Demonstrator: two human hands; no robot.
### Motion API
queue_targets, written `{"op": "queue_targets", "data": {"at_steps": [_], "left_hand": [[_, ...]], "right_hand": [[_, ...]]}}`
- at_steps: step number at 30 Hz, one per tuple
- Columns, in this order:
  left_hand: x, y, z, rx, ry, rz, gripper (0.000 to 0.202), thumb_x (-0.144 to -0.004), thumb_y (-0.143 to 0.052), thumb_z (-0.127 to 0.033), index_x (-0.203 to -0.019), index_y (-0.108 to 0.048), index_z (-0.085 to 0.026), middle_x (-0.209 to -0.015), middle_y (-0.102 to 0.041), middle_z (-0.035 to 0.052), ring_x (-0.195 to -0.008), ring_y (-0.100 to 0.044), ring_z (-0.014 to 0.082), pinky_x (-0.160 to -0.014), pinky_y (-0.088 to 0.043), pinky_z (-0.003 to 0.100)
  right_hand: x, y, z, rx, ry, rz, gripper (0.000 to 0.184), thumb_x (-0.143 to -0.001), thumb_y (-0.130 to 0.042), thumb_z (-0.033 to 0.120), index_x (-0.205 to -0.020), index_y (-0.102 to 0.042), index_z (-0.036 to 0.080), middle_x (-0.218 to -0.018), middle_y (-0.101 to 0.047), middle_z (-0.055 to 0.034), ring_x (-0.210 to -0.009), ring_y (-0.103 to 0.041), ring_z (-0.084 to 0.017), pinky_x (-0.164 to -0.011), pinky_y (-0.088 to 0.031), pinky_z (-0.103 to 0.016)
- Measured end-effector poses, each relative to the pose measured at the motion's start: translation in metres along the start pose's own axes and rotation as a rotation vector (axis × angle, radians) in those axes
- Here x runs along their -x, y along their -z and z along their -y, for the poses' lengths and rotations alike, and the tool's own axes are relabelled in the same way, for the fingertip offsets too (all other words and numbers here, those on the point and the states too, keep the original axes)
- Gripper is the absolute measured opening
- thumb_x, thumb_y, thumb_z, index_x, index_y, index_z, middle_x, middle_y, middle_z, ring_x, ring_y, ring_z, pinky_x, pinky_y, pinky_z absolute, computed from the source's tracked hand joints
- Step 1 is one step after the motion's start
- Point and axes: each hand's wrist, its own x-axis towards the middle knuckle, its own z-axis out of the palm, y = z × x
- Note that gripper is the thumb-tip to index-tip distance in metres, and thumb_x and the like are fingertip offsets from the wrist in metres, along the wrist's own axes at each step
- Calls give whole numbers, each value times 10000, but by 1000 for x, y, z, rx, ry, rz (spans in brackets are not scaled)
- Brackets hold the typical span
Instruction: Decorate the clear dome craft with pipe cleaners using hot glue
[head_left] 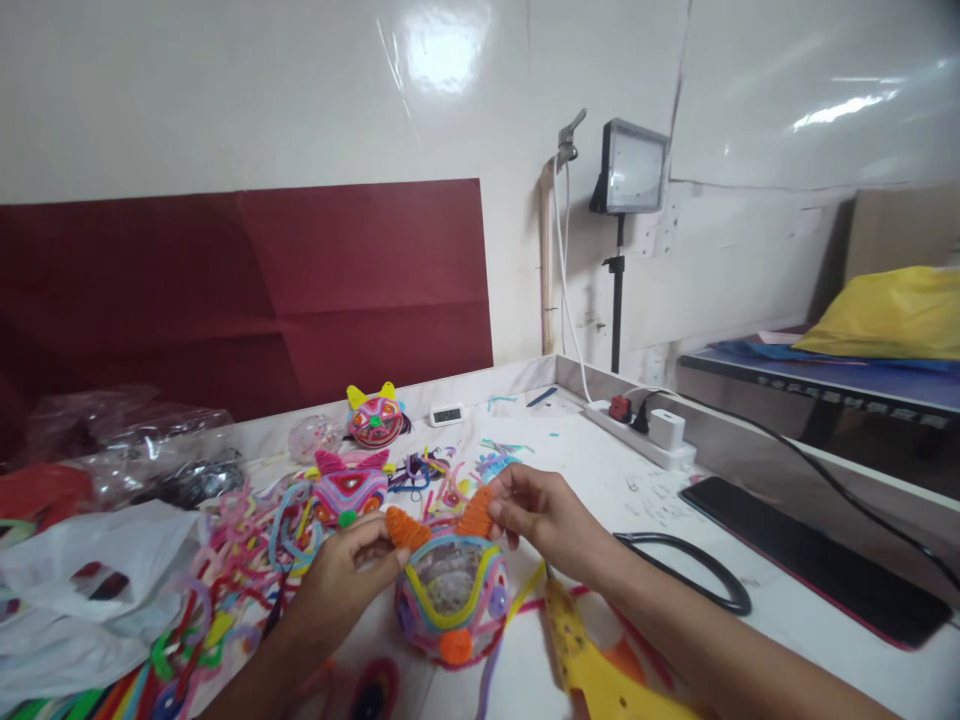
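Note:
A round craft face (452, 598) wrapped in coloured pipe cleaners, with an orange nose, stands on the white table (645, 500) right in front of me. My left hand (346, 580) pinches its left orange ear (405, 528). My right hand (541, 515) pinches the right orange ear (477, 512). Both hands are closed on these ears. Two similar finished faces, a pink one (349, 490) and a red one with yellow ears (375, 418), lie further back.
Several loose pipe cleaners (240, 570) and plastic bags (97, 575) cover the left. A yellow glue gun (592, 670) lies near my right forearm. A black cable loop (705, 575), a dark pad (810, 555), a power strip (645, 430) and a lamp stand (619, 260) are at right.

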Motion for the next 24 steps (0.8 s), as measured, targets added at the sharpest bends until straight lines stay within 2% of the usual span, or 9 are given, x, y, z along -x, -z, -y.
{"op": "queue_targets", "data": {"at_steps": [10, 16, 24], "left_hand": [[1, 1, -2, -14, -1, 12, 181, -805, -586, -319, -811, -717, -193, -826, -683, 37, -825, -636, 223, -756, -502, 293], [-1, 0, 1, 18, -5, 14, 175, -801, -594, -315, -817, -717, -193, -821, -675, 33, -811, -635, 221, -776, -513, 304], [0, 0, 4, -11, 2, 22, 189, -811, -589, -338, -818, -717, -199, -827, -664, 32, -818, -617, 215, -798, -507, 313]], "right_hand": [[2, 1, 0, 46, 3, -30, 239, -761, -691, 381, -757, -568, 176, -572, -640, 9, -487, -532, -110, -479, -406, -238], [3, 2, -1, 23, 32, -28, 193, -752, -682, 332, -759, -576, 170, -624, -633, 5, -590, -592, -131, -590, -450, -269], [2, 0, -1, -5, 36, -34, 169, -719, -689, 289, -768, -588, 163, -643, -574, 30, -597, -557, -115, -589, -440, -259]]}}
